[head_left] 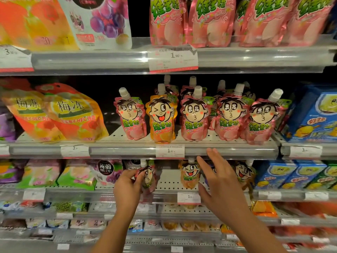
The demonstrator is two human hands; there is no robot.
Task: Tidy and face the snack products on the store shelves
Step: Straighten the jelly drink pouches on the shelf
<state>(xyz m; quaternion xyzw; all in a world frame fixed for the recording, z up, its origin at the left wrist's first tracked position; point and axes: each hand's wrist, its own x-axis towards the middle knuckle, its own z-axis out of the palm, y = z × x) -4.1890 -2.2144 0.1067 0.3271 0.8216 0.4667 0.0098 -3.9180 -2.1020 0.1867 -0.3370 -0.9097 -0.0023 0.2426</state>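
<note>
our right hand point(221, 187), grip released, fingers spread; left hand point(127, 189) grasping a pink cartoon-face spouted jelly pouch point(148, 179) before the grey shelf point(109, 195).

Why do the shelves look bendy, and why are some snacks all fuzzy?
In the head view, the wide lens bows the shelf rail toward the edges; the orange bags top left and packets along the bottom are blurred, while the pink face pouch mid-frame is sharp; light glares off the clear upper rail.
</note>
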